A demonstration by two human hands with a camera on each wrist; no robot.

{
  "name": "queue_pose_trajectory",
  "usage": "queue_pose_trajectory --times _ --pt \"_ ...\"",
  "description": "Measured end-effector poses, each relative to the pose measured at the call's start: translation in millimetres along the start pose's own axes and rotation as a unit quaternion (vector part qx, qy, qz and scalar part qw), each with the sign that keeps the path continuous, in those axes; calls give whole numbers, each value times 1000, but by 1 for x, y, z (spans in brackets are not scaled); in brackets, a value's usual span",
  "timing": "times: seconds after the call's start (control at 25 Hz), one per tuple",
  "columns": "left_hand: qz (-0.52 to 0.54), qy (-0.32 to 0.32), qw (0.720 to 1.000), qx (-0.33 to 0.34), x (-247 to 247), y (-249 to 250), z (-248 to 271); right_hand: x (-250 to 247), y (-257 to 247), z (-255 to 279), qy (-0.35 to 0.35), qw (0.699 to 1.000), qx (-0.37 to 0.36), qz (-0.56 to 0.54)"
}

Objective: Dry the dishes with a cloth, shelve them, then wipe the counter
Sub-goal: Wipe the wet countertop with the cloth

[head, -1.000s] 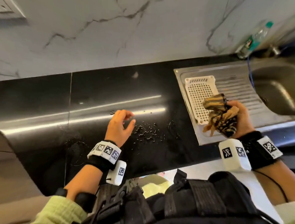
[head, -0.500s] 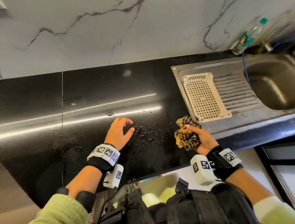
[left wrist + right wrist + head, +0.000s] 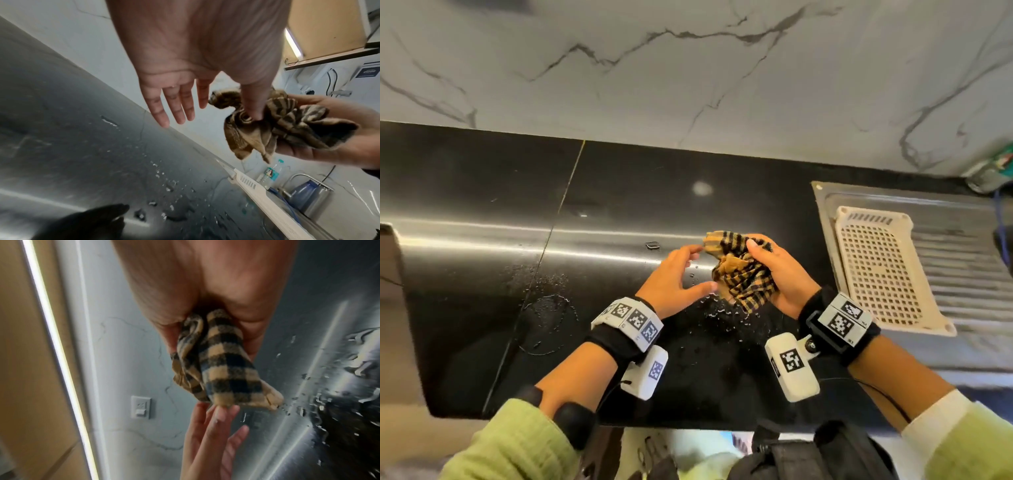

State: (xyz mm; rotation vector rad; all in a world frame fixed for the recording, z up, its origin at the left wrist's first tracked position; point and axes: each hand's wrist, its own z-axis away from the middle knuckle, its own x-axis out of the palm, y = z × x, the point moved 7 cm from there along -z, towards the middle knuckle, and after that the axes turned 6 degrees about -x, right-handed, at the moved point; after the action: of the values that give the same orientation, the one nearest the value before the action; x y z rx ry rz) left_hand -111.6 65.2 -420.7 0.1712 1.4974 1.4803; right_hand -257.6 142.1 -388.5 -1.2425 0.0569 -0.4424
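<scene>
A crumpled tan-and-black checked cloth (image 3: 739, 274) is held just above the black counter (image 3: 482, 274) by my right hand (image 3: 784, 274), whose fingers curl round it. My left hand (image 3: 678, 274) is beside it on the left, fingers straight, the thumb touching the cloth (image 3: 287, 123). In the right wrist view the cloth (image 3: 222, 366) hangs from my right palm and the left fingertips (image 3: 220, 412) meet its lower corner. Water drops (image 3: 722, 315) lie on the counter under both hands. No dishes are in view.
A white perforated tray (image 3: 876, 270) lies on the steel drainboard (image 3: 962, 274) to the right. A plastic bottle (image 3: 989, 171) lies by the marble wall at the back right. A ring of water (image 3: 548, 322) marks the counter on the left.
My right hand has carried the cloth left from the drainboard to the wet patch on the counter. My left hand has turned toward it and now touches the cloth.
</scene>
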Motion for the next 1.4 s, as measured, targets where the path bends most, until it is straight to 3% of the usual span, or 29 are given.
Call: queue_pose_trajectory --times 0.12,0.28,0.4,0.52,0.76,0.92,1.04,1.16,1.28,1.36,1.4 --pt "110 9 993 46 11 22 -12 4 -11 -8 -104 993 -50 9" --pt "235 139 958 86 11 43 -3 -13 -21 -3 -152 981 -114 36" --pt "239 208 946 70 20 63 14 -27 -22 13 -159 978 -112 75" --pt "205 232 949 65 34 87 25 -45 -32 31 -176 974 -121 79" --pt "216 171 957 91 38 136 40 -68 -52 59 -313 940 -132 32" --pt "297 129 943 76 27 135 46 -75 -64 51 -253 945 -203 -25" --pt "214 127 967 56 10 123 46 -57 -74 50 -184 935 -297 55" --pt "55 66 996 19 -5 99 36 -12 -83 58 -171 877 -409 188" --pt "18 -15 1000 -9 -34 63 36 36 -86 59 -159 810 -457 331" --pt "78 -61 995 8 -63 44 46 72 -85 54 -167 773 -456 409" --pt "157 -87 984 21 -75 37 52 89 -86 51 -174 762 -454 428"
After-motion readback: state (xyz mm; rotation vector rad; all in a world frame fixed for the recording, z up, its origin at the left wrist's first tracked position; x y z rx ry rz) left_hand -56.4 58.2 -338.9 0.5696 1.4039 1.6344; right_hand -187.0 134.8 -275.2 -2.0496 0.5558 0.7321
